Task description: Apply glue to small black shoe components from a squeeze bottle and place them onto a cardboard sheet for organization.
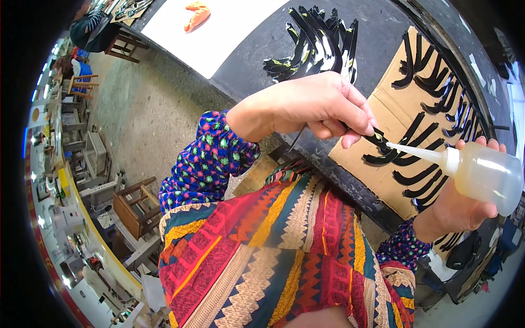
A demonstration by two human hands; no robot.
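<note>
Between the thumb and fingers of my left hand (328, 104) is a short black strip (376, 138), its far end hidden in the grip. A thin dark pointed tool (297, 139) sticks out below the same hand; how it is held is hidden. My right hand (459, 205) is wrapped round a translucent squeeze bottle (489, 177) of pale yellowish liquid, tilted on its side. Its white nozzle (418, 152) points left, and the tip is at or very close to the strip's end. Several curved black strips (418, 177) lie in rows on a cardboard sheet (377, 112) beneath.
More black strips with white and yellow-green patches (320, 44) are heaped on the dark table (240, 71). At its far left lies a white sheet (219, 33) with an orange crumpled item (197, 15). Wooden stools (136, 208) and workbenches (65, 218) stand on the left.
</note>
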